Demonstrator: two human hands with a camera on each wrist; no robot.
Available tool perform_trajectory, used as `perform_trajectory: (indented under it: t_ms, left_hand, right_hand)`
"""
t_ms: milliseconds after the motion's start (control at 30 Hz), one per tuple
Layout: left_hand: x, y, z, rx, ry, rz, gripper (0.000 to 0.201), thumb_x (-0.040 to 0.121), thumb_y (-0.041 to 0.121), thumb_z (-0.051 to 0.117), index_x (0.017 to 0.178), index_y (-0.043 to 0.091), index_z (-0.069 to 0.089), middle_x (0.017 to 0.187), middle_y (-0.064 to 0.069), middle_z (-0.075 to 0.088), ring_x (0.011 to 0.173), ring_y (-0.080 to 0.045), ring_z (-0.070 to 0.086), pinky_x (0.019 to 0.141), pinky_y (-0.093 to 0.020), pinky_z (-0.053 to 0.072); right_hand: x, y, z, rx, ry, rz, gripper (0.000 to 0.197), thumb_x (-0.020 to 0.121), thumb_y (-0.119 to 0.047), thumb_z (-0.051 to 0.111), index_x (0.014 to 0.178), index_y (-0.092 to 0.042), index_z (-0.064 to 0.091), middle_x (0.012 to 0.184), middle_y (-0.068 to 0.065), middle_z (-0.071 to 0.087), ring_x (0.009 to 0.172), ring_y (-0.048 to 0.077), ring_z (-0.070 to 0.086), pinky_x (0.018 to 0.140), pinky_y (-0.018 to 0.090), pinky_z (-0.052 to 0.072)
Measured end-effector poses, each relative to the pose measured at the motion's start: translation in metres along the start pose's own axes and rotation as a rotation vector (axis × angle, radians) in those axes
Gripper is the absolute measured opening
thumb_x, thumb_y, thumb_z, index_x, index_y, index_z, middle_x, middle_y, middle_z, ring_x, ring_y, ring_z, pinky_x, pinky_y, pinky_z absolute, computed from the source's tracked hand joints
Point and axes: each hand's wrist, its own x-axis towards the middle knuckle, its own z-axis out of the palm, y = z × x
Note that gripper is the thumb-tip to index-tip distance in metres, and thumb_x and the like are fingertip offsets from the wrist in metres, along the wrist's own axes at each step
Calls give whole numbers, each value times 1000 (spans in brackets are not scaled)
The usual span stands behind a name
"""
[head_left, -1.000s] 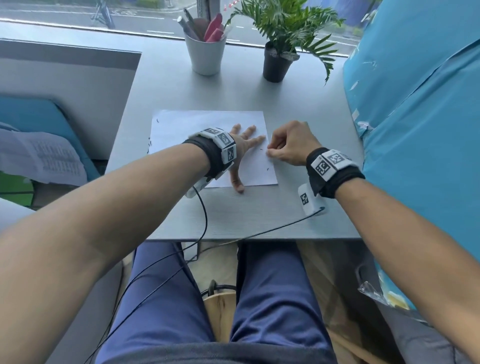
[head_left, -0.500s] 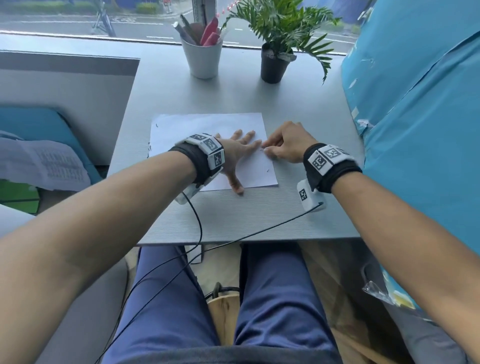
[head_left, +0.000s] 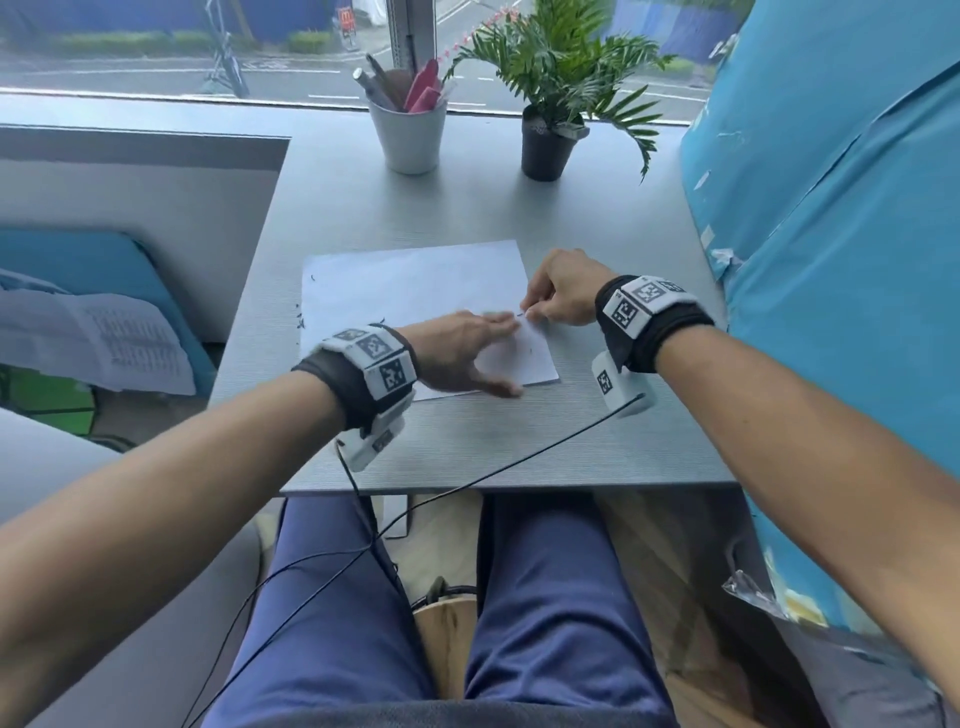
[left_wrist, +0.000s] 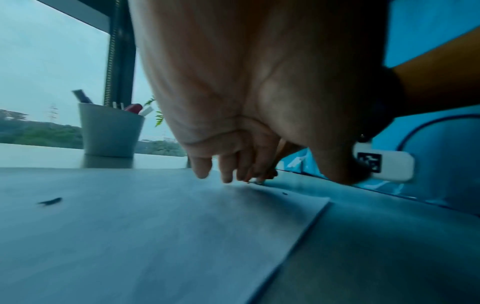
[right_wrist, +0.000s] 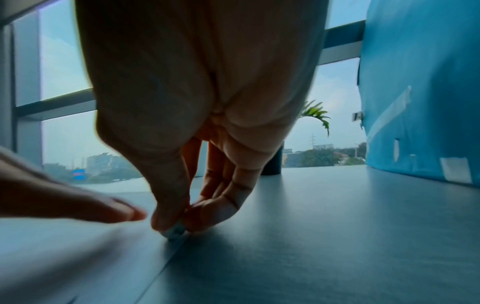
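Observation:
A white sheet of paper (head_left: 415, 280) lies flat on the grey table (head_left: 467, 208), with a few small dark specks on it. My left hand (head_left: 467, 348) rests on the sheet's near right part, fingers straight and close together, pointing right; it is blurred with motion. Its fingertips (left_wrist: 226, 176) touch the paper (left_wrist: 182, 236) in the left wrist view. My right hand (head_left: 561, 296) sits at the sheet's right edge. The thumb and forefinger of that right hand (right_wrist: 176, 224) pinch the edge of the paper (right_wrist: 78, 257), slightly lifted.
A white cup of pens (head_left: 408, 135) and a small potted plant (head_left: 550, 145) stand at the table's far side by the window. A blue covered surface (head_left: 831, 260) borders the table's right edge. A black cable (head_left: 519, 457) crosses the near edge.
My left hand has slid right across the paper and its spread fingers have drawn together toward the right hand. The right hand has stayed at the sheet's right edge.

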Motion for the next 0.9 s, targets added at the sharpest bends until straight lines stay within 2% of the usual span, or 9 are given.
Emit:
perform_trajectory:
  t_ms: [67, 133, 267, 433, 533, 600, 667, 800, 900]
  left_hand:
    - [3, -3, -8, 19, -6, -132, 104, 85, 72, 47, 157, 10, 5, 164, -10, 0, 151, -23, 4, 121, -39, 4]
    - [7, 3, -8, 46, -49, -152, 106, 86, 72, 45, 157, 10, -1, 164, -11, -7, 151, -25, -3, 122, -46, 3]
    - [11, 18, 11, 63, -84, -84, 118, 78, 80, 47, 155, 15, -16, 162, -8, -18, 150, -24, -13, 122, -47, -3]
    - [-15, 18, 39, 174, -110, 180, 106, 83, 75, 48, 157, 20, -6, 163, 1, -16, 150, -18, -12, 119, -43, -5]
    - [-41, 13, 47, 85, -131, 300, 94, 89, 67, 46, 158, 21, 3, 164, 4, -6, 150, -11, -7, 120, -38, -3]
    - [-55, 2, 41, -51, -80, 260, 86, 91, 63, 43, 158, 24, 7, 164, 7, 2, 150, -8, -1, 121, -36, -2]
    - [-60, -19, 28, -97, 107, 138, 77, 94, 58, 47, 157, 24, 19, 162, 4, 18, 149, -13, 17, 123, -39, 9]
    - [-62, -75, -12, -9, 455, -198, 48, 93, 37, 63, 138, 21, 54, 146, -1, 51, 134, -26, 47, 114, -47, 33]
    - [-64, -79, -19, 114, 334, -188, 42, 97, 36, 57, 138, 28, 54, 153, 8, 41, 137, -24, 42, 114, -52, 32]
  right_hand:
    - [0, -1, -3, 10, -41, 3, 17, 82, -18, 75, 98, -13, 78, 71, -12, 65, 63, 1, 56, 50, 2, 36]
    - [1, 1, -4, 46, -68, 9, 20, 81, -18, 76, 100, -12, 78, 61, -18, 60, 52, -7, 54, 47, 0, 35]
    - [0, 1, -11, 91, -145, -3, 19, 84, -13, 73, 102, -9, 76, 40, -21, 57, 42, -10, 52, 46, 1, 36]
    - [2, 2, -12, 111, -166, 38, 20, 84, -10, 72, 103, -7, 76, 39, -20, 57, 41, -1, 50, 51, 12, 43]
    - [0, 3, -9, 97, -146, 46, 19, 82, -13, 73, 101, -12, 77, 50, -21, 64, 45, -8, 53, 52, 8, 43]
    - [0, 2, -5, 98, -124, 47, 22, 81, -12, 74, 103, -11, 77, 82, -13, 75, 68, -4, 61, 62, 9, 45]
    - [-2, -1, -3, 71, -103, 46, 23, 81, -10, 74, 104, -10, 76, 106, -2, 74, 86, 6, 63, 75, 16, 44]
    - [-4, -7, 1, -7, -69, 39, 22, 82, -9, 71, 103, -10, 76, 111, 1, 73, 102, 14, 65, 85, 24, 49]
    - [-6, -14, 4, -49, -45, 31, 20, 82, -4, 68, 101, -5, 76, 110, 5, 73, 104, 19, 65, 90, 29, 52]
